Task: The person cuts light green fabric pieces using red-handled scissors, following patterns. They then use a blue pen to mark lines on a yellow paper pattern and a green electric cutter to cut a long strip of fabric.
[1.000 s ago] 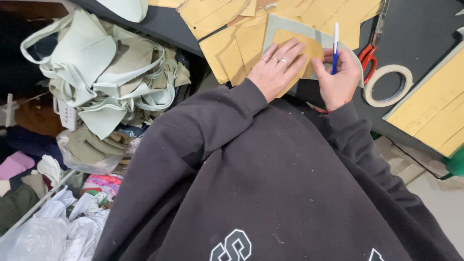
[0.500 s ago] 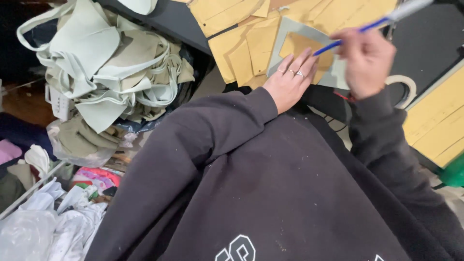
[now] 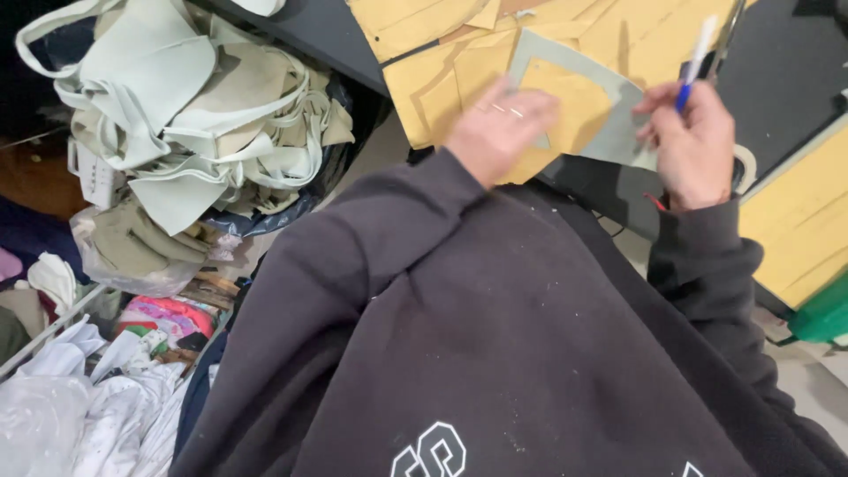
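Head view: left hand (image 3: pixel 496 125) flat and unclenched, pressing a tan pattern (image 3: pixel 565 110) onto a grey piece (image 3: pixel 618 132) on the dark counter (image 3: pixel 777 79). Right hand (image 3: pixel 693 146) just right of that, grip clenched around a blue-and-white pen (image 3: pixel 695 55) pointing up. Far left of both, heap of pale green scraps (image 3: pixel 177 115).

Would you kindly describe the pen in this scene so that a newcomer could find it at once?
Start at the dark worktable along the top, strewn with tan card pieces. At its right, the right hand is raised beside a grey-green cut piece. The pen stands up from that hand: thin, white with a blue grip, unlike the flat sheets around it.
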